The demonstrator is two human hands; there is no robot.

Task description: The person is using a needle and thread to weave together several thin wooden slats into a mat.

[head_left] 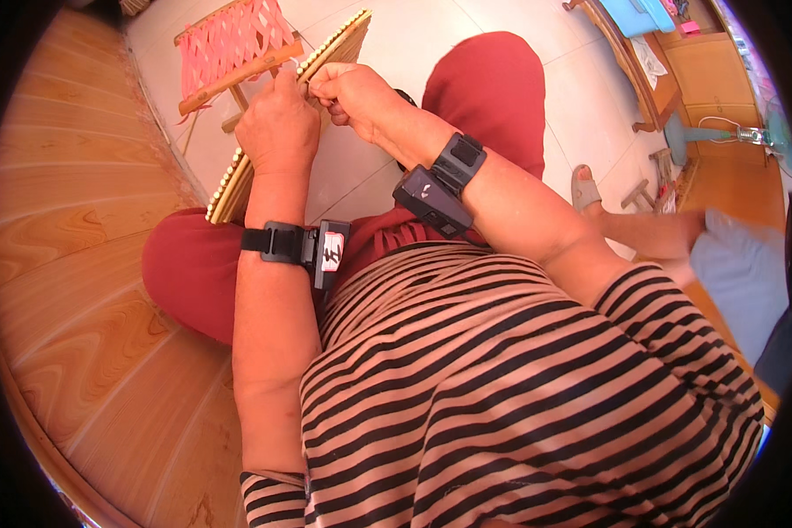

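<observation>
A flat mat of thin straw-coloured stalks stands on edge, slanting from above my left knee up to the top of the view. Its pale, round stalk ends form a row along one side. My left hand is closed over the middle of that row and hides part of it. Beside it, my right hand is closed in a pinch against the mat. What lies between its fingertips is too small to make out. Black straps with small dark boxes sit on both forearms.
A small wooden stool with a pink woven strap seat stands ahead on the left. Wooden boards fill the left side. At right are a wooden cabinet, a blue bin, a green fan and another person's leg.
</observation>
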